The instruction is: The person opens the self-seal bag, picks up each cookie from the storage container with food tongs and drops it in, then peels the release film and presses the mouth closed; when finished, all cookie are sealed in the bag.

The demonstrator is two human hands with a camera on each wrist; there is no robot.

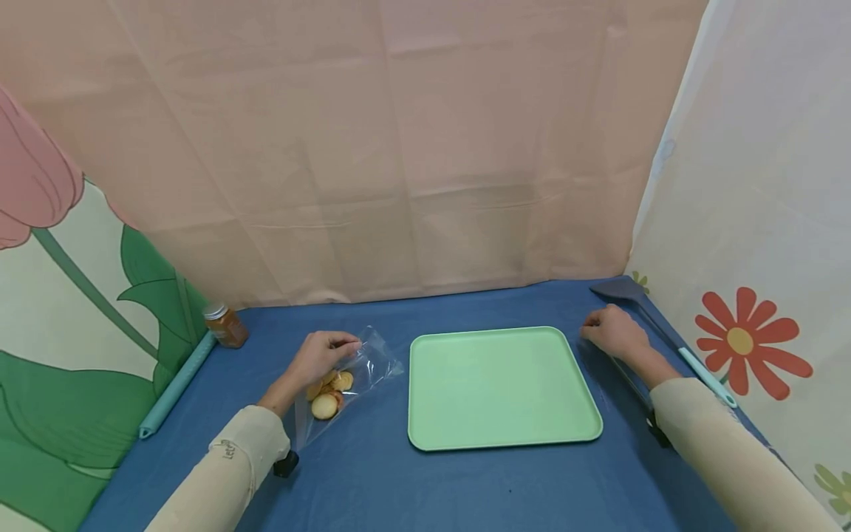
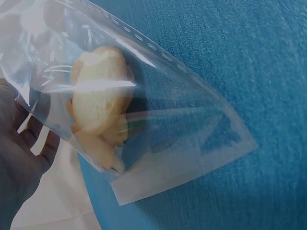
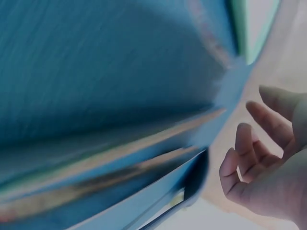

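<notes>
My left hand (image 1: 318, 360) pinches the upper edge of a clear plastic bag (image 1: 377, 362), thumb and fingers closed on the film. Several round, pale-brown baked pieces (image 1: 324, 406), like cookies or bread slices, lie in the bag's lower part; the left wrist view shows them bunched together (image 2: 100, 93). Over the table's right side hovers my right hand (image 1: 614, 330), its fingers loosely bent around nothing (image 3: 261, 153). Beneath that hand lies a thin, dark rod-like thing (image 1: 630, 382), partly hidden by the forearm. Between the hands sits a light green rectangular tray (image 1: 501, 388).
A dark spatula with a turquoise handle (image 1: 708, 377) lies along the right edge. At the back left stands a jar of brown contents with a silver lid (image 1: 227, 326), tilted, beside a turquoise roll (image 1: 176, 388). Blue cloth (image 1: 465, 491) covers the table; fabric walls surround it.
</notes>
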